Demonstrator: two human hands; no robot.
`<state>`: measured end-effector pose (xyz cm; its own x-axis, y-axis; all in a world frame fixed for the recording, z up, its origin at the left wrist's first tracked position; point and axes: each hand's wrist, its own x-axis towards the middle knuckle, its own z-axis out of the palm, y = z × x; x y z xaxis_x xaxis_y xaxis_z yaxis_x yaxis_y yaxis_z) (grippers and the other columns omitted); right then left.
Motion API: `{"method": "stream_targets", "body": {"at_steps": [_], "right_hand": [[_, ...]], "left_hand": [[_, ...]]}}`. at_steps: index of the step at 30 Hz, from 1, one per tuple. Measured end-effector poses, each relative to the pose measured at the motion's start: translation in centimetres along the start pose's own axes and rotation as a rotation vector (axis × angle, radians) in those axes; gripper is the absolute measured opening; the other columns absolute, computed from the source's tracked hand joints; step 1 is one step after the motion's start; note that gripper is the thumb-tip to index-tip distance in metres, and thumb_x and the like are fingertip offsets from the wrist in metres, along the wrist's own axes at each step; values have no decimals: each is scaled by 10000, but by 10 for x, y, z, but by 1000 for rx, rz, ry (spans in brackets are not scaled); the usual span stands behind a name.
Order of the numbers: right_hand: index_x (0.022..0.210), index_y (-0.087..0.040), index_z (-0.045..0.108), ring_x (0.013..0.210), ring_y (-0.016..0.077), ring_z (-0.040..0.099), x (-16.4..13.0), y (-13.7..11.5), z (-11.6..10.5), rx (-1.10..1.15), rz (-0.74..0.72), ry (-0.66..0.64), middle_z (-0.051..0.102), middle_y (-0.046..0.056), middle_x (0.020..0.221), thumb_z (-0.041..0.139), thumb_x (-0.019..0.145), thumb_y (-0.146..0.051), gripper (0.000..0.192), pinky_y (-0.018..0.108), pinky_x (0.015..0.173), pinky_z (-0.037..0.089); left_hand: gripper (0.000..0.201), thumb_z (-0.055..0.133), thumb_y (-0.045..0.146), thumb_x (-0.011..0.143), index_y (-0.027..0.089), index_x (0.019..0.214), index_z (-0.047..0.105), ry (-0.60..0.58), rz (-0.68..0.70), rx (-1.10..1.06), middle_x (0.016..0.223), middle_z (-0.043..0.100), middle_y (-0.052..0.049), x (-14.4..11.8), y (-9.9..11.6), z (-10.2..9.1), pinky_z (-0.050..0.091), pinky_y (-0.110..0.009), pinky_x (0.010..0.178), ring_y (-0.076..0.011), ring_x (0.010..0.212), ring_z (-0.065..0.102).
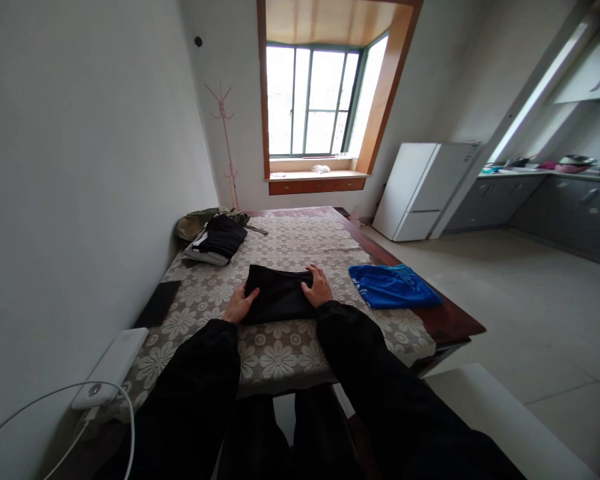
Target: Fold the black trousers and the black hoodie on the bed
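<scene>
Black cloth, a folded garment [279, 293], lies at the centre of the frame on the bench [280, 353], over a lace cover with a flower pattern. Both hands rest flat on it, fingers spread, gripping nothing: the left hand [240, 305] lies on its lower left edge, the right hand [318, 287] on its upper right corner, so the garment sits between them and partly under them. From here the fold could slip open, in my judgement, if one hand lifts before the other or drags sideways, since the cloth looks soft and the cover beneath may bunch and pull the layers askew. Just right of the right hand, apart from the garment, lies a blue shirt [393, 285], close to the bench's right edge, where a careless sweep could push it off. In the upper left of the bench a stack of dark clothes [217, 239] sits well apart. At lower left a white power bank [113, 367] with a cable lies near the edge.
</scene>
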<state>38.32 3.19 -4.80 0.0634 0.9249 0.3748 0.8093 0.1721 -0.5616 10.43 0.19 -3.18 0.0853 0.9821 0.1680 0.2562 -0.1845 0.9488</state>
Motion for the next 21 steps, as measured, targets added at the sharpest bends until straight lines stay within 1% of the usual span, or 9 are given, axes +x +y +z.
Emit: {"method": "stream_targets", "body": {"at_steps": [2, 4, 7, 9, 11, 14, 16, 18, 21], "right_hand": [[1518, -214, 422, 1476, 297, 399, 1, 6, -2, 94, 76, 30, 445, 138, 1579, 576, 864, -396, 696, 488, 1207, 347], [1545, -178, 356, 1456, 320, 437, 3, 12, -5, 217, 167, 15, 475, 179, 1553, 657, 824, -478, 837, 504, 1194, 369], [1552, -185, 318, 1312, 325, 596, 5, 17, -11, 543, 245, -109, 617, 179, 1416, 741, 767, -531, 956, 519, 1107, 474], [1491, -219, 409, 1179, 311, 685, 5, 16, -13, 808, 247, -225, 707, 135, 1288, 774, 742, -529, 890, 512, 1035, 539], [1349, -230, 553, 1088, 308, 725, 3, 14, -13, 1008, 255, -331, 757, 101, 1175, 826, 688, -500, 764, 506, 1006, 564], [1072, -210, 678, 1002, 322, 753, -1, 9, -13, 1143, 317, -439, 797, 85, 1006, 897, 598, -396, 554, 510, 1008, 565], [955, -202, 693, 963, 326, 763, -3, 7, -14, 1182, 369, -441, 803, 80, 920, 903, 588, -340, 445, 511, 992, 573], [907, -200, 697, 938, 321, 768, -3, 4, -16, 1208, 410, -391, 802, 68, 870, 890, 609, -318, 375, 504, 969, 586], [902, -192, 701, 902, 303, 771, -1, 2, -22, 1188, 456, -377, 796, 59, 833, 871, 657, -314, 323, 476, 929, 608]], "left_hand": [[477, 594, 563, 908, 212, 1225, 651, 40, 54, -18, 1139, 772, -83, -3, 6, 1, 598, -388, 916, -254, 1065, 727], [429, 612, 564, 894, 208, 1125, 665, 121, 109, -29, 1064, 764, -77, -6, 12, 0, 590, -384, 895, -250, 1009, 724], [383, 647, 534, 878, 207, 1076, 666, 252, 186, -17, 981, 736, -54, -13, 16, -3, 574, -369, 880, -236, 946, 705], [374, 654, 511, 879, 213, 1105, 665, 308, 224, 9, 964, 724, -39, -18, 16, -5, 564, -355, 879, -226, 931, 692], [370, 659, 496, 877, 216, 1118, 665, 346, 254, 36, 950, 716, -29, -22, 16, -7, 556, -338, 868, -217, 912, 682], [367, 664, 492, 869, 214, 1109, 664, 377, 276, 19, 925, 702, -22, -26, 17, -8, 550, -318, 830, -208, 876, 674], [373, 677, 502, 857, 209, 1089, 663, 389, 271, -25, 917, 695, -23, -24, 17, -10, 550, -310, 810, -204, 862, 672], [396, 702, 522, 834, 205, 1068, 664, 381, 245, -78, 926, 700, -28, -19, 16, -12, 554, -309, 806, -205, 869, 676], [480, 721, 553, 810, 197, 1124, 651, 282, 118, -175, 1011, 734, -53, -6, 8, -14, 568, -345, 859, -227, 940, 699]]}}
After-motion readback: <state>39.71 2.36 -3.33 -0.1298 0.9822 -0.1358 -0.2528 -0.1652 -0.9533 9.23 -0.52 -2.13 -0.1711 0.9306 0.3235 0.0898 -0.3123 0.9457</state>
